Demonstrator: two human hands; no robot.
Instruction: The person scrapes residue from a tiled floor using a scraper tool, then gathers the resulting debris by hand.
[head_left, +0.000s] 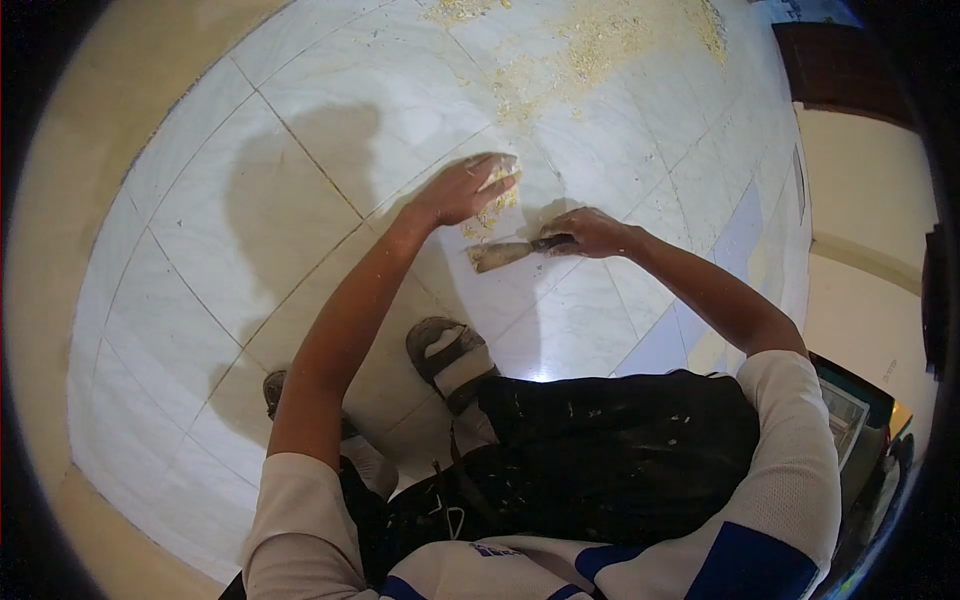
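Fingers wrapped round its dark handle, my right hand (588, 234) holds a scraper (503, 256) low over the tiled floor. The flat blade points left and has a dusty, yellowish edge. Just above and left of the blade, my left hand (472, 188) is curved over a small patch of yellow flakes (490, 217). Its fingers are bent and dusted with pale powder; whether flakes are held inside them is hard to make out. The two hands are apart.
Yellow debris (600, 50) is spread over the floor (300, 230) at the top. My sandalled foot (450, 355) is below the hands, with the other foot further left. A wall runs along the left. A brown object (845, 75) and pale panels stand at the right.
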